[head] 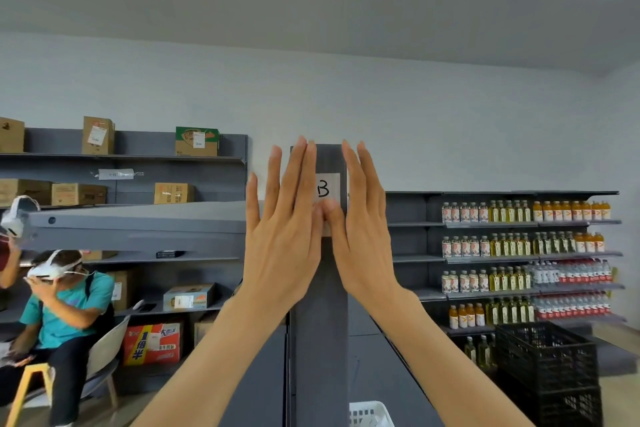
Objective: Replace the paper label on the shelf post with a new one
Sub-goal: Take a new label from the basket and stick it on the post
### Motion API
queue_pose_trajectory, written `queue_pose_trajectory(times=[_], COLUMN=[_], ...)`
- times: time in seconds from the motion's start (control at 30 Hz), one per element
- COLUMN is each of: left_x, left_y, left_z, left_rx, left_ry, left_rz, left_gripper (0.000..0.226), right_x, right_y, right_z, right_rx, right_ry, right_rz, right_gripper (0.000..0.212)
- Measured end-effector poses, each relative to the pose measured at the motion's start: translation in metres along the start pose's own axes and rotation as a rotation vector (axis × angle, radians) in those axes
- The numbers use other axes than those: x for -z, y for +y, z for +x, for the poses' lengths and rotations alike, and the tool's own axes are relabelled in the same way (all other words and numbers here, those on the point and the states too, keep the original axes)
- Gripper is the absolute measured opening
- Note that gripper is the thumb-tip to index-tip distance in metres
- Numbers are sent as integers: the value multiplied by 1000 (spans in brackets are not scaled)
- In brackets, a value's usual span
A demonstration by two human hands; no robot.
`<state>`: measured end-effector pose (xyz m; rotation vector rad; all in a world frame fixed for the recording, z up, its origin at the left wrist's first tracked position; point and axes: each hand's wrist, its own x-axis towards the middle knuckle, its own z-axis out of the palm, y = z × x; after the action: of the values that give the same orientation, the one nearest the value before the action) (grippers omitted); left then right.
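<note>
A grey upright shelf post (pixel 320 305) stands straight ahead of me. A white paper label (pixel 327 188) with a handwritten black "B" sits flat on the post near its top. My left hand (pixel 282 218) is raised with flat, spread fingers over the post's left edge and covers the label's left side. My right hand (pixel 363 222) is flat on the post's right edge, fingers up. Both thumbs meet on the label's lower edge and press on it. Neither hand holds anything. The label's bottom part is hidden behind my thumbs.
Grey shelves with cardboard boxes (pixel 98 135) run along the left. Shelves of bottled drinks (pixel 519 246) stand at the right, with black plastic crates (pixel 550 367) in front. A seated person in a teal shirt (pixel 65 308) is at lower left. A white basket (pixel 370 414) lies below.
</note>
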<state>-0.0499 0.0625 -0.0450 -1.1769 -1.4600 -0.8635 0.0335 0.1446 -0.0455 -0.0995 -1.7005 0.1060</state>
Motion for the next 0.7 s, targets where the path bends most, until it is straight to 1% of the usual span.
queue_pose_trajectory(times=[0.13,0.23,0.27,0.33,0.4,0.43,0.5,0.57,0.63,0.7], left_x=[0,3,4,5,1,-1,-3,-3,1,5], left_y=[-18,-30,-29,-23,-16,-14,-16,-19,-20,-18], left_z=[-7,-13,-15,-18,-25,-28,-32,-36,-37,-36], left_rx=[-46,-2,6,-44,-136,-153,-128,-93,-87,-99], left_ry=[-53,-48,-41,-33,-61,-78,-107,-115,-113,-109], left_rz=[119,133,125,110,128,146,181,198,172,124], left_gripper=[55,58,58,59,58,58,59,59,59,58], right_x=[6,16,17,16,12,9,9,13,18,24], right_y=[15,26,26,20,13,12,15,19,15,8], right_z=[-3,-9,-11,-17,-29,-35,-42,-44,-43,-40], right_rx=[-53,-144,-140,-23,142,186,191,180,167,146], right_ry=[10,56,56,2,-133,-197,-271,-296,-303,-297], right_rz=[-17,-1,3,-25,-148,-216,-315,-393,-402,-363], right_gripper=[57,57,57,63,71,73,75,76,76,72])
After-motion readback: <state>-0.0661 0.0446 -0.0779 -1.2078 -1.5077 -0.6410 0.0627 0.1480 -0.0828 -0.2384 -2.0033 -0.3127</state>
